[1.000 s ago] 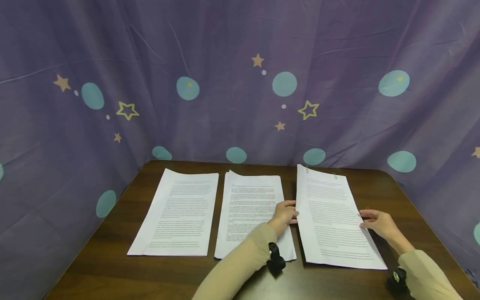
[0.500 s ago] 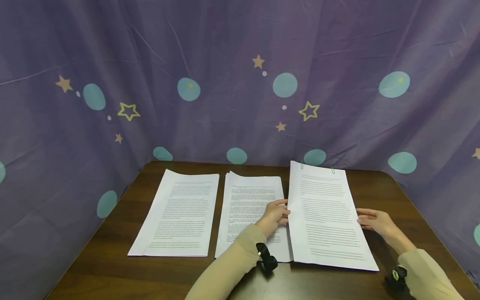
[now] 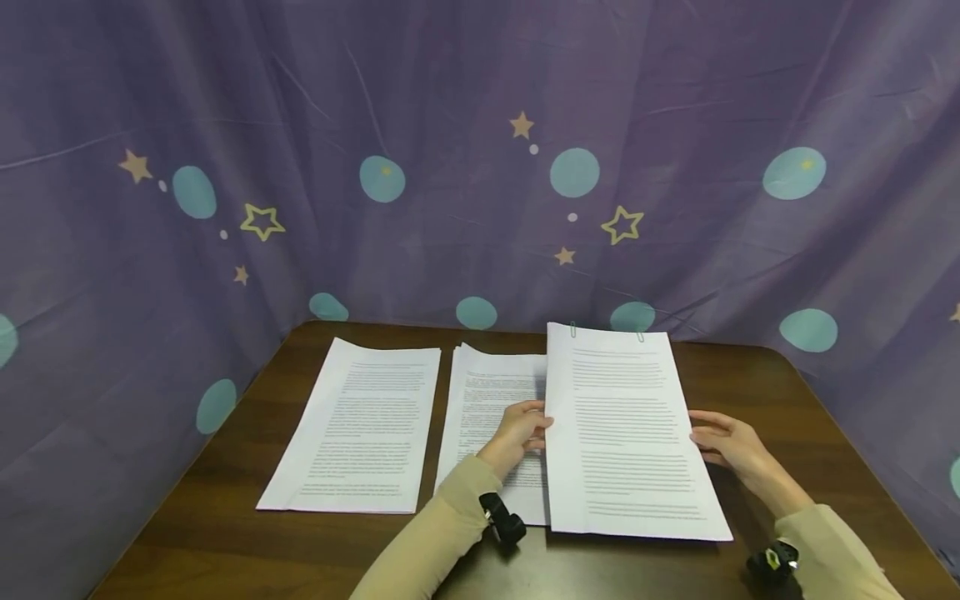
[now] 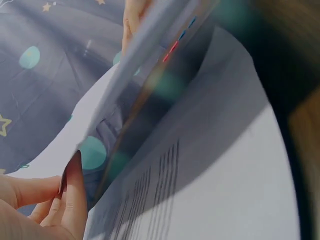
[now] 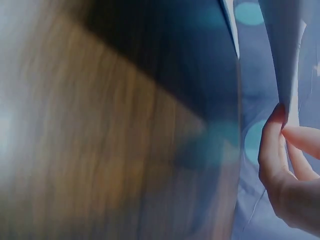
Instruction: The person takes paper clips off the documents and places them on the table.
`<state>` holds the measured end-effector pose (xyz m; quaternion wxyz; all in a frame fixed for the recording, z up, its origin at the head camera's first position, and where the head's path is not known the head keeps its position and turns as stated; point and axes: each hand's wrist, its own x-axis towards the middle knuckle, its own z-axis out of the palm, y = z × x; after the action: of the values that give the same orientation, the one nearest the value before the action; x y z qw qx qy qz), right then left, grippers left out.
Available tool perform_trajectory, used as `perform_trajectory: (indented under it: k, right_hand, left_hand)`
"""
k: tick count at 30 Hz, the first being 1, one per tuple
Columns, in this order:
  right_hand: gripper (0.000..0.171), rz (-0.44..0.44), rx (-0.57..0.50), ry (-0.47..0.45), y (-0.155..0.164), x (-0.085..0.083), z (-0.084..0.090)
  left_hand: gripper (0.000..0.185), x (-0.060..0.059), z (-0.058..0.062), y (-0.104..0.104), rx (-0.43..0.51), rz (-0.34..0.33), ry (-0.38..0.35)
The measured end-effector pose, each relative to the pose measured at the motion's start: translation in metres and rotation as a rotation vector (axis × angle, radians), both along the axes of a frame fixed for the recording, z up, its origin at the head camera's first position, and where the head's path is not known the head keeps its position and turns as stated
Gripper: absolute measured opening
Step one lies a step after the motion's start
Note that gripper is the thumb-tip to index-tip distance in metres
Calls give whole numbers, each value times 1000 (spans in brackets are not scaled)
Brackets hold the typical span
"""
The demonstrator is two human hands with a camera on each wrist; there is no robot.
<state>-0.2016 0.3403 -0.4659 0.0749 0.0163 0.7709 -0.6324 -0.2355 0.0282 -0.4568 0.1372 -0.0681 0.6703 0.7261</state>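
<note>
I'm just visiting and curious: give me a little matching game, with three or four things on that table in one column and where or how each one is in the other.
Things:
1. clipped white paper stack
2. middle printed paper stack
3. left printed paper stack
4. green paper clips

Places or states:
A. lying flat alone, nearest the left edge of the dark wooden table
B. on the far edge of the lifted stack
C. held at its sides by the left hand and the right hand
D. partly covered by the held stack

Pairs: 1-C, 2-D, 3-A, 4-B
</note>
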Motion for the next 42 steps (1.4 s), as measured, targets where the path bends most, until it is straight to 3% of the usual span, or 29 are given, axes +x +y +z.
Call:
perform_trajectory:
  k: [3,10,17,24,31,36,42]
  right_hand:
    - [56,15,-44,7,-11,-1,1]
    - [57,55,-96,2,-38,0,4]
    - [56,63,-103,8,-55,-1,4]
    - [50,70,-11,63,-67,-3,7]
    - [38,106,71,236,-76,-14,19]
    - [32,104,190,387,-84,-28,39]
    - [28,85,290,482,-94,-45,62]
  left_hand:
    - [39,2,5,-13,-5,9,6]
    - [32,-5,-9,-42,-29,55,39]
    - [26,-3,-4,-62,-24,79,39]
    - [22,-1,-3,-76,-17,104,38]
    - [22,3,-3,-86,8,153,46]
    - [16,4,-2,-94,22,155,58]
    - [18,7,-2,-99,8,175,63]
